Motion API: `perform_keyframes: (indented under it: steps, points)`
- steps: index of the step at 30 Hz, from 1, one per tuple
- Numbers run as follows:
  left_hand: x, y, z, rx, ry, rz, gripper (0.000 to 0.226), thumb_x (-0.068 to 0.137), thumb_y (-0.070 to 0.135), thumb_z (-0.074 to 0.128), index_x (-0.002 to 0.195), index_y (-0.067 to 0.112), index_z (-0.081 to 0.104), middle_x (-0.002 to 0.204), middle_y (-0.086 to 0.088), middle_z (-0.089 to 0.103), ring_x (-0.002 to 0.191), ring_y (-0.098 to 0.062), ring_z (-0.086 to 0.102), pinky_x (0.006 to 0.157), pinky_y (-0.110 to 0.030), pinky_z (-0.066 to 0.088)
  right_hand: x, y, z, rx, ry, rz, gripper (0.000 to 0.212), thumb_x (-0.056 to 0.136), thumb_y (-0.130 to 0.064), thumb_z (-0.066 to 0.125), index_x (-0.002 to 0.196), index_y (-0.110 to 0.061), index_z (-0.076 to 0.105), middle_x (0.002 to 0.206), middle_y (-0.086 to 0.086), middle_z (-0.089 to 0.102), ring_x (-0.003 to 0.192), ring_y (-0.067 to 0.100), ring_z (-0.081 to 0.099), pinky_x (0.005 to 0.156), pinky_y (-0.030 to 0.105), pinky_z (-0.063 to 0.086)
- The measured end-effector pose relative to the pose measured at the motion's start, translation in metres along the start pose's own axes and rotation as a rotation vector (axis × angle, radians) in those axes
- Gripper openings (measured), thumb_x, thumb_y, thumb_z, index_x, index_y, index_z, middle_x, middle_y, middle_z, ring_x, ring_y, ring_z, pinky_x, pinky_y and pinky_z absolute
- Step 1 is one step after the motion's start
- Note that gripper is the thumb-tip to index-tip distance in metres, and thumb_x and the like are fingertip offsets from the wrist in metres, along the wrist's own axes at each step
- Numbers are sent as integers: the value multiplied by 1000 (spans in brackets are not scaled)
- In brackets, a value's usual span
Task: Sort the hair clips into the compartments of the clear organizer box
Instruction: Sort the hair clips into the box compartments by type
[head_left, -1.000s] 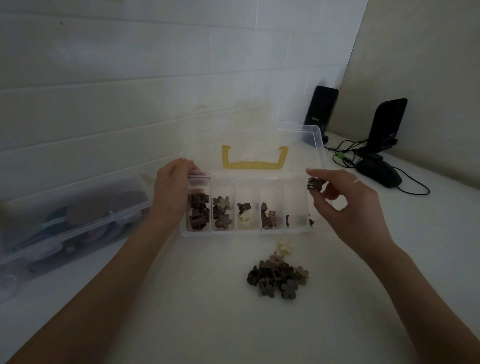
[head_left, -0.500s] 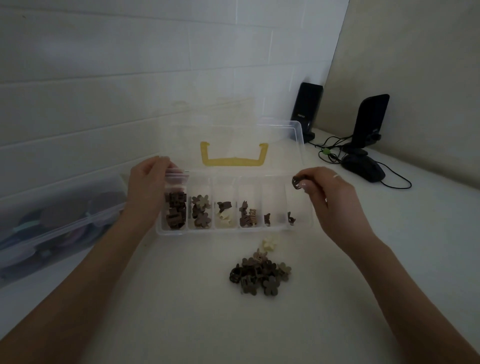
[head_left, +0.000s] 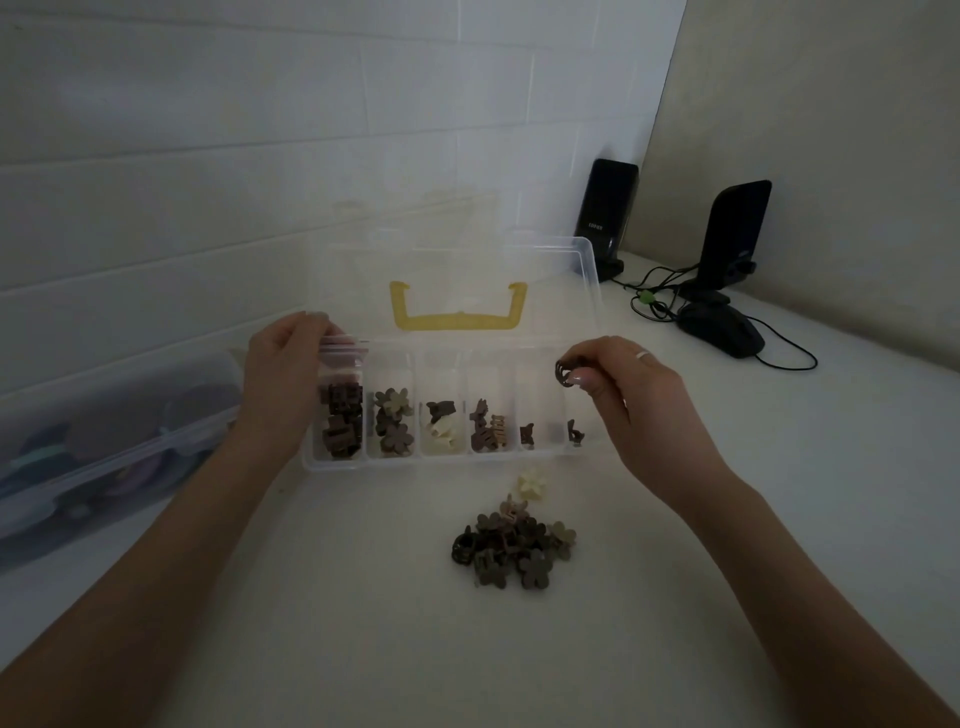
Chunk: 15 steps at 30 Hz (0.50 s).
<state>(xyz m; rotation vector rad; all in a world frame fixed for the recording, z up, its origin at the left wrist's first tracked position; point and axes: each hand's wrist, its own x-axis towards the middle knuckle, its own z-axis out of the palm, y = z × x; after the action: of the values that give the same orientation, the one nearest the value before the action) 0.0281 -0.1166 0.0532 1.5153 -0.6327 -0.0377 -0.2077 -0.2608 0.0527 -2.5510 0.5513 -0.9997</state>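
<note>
Dark clip (head_left: 562, 372), pinched in the right hand (head_left: 631, 395), has come down over the rightmost compartment of the box (head_left: 332, 464) that the left hand (head_left: 283, 379) grips, so a drop looks next; the pile (head_left: 511, 545) waits nearer.

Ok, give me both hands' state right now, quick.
Left hand: grips the left end of the clear organizer box.
Right hand: pinches a dark hair clip over the rightmost compartment.

The right hand (head_left: 631, 395) pinches a dark hair clip (head_left: 562, 372) above the organizer box (head_left: 332, 464), whose far-left corner the left hand (head_left: 283, 374) holds.
</note>
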Motion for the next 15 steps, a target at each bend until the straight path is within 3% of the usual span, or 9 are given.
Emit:
perform_keyframes:
  steps: [4,7,10,15]
  points:
    - [1,-2,0,-16,-8,-15,32,89,9,44,60,12,55,43,18,56,46,6,52,46,-5,39,-1,-2,2,-20,0,-33,32,95,-32,36,102,-13,60,96,-4,62,91,11,54,79,20,40]
    - [2,-3,-1,-17,-7,-8,32,89,10,45,60,13,56,44,18,57,48,6,52,49,-5,39,-1,-3,3,-40,7,-43,37,92,-36,32,103,-13,59,94,-5,60,88,8,52,78,13,37]
    - [0,-1,-1,-33,-6,-10,33,91,8,44,60,12,55,45,15,58,48,7,53,46,-4,38,-1,-4,3,-39,12,-58,35,93,-34,33,104,-13,59,93,-7,58,86,4,49,79,3,33]
    - [0,1,1,-39,9,-13,32,91,7,44,61,11,55,47,12,59,47,8,53,45,-4,38,-2,-4,4,-52,10,-66,19,94,-17,50,108,-11,61,97,-1,64,89,6,52,79,4,35]
